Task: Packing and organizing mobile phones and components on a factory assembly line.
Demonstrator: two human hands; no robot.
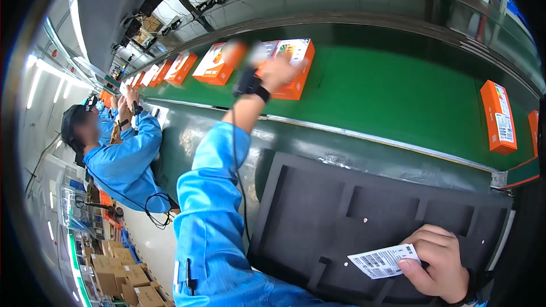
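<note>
My left arm, in a blue sleeve, stretches over the green conveyor belt (364, 91). My left hand (278, 74), slightly blurred, is closed on an orange box (295, 86) with a printed white top; part of the box is hidden behind the hand. A black band and a dark device with a cable sit at that wrist. At the lower right, my right hand (435, 261) pinches a white label sheet (378, 261) with barcodes between thumb and fingers. The sheet is tilted above a black tray (392, 210) with raised ridges.
Several more orange boxes (213, 68) line the belt toward the far left. Another orange box (498, 119) with white labels stands at the right. A co-worker (119, 148) in blue works at the left. Brown cartons (122, 273) are stacked on the floor at lower left.
</note>
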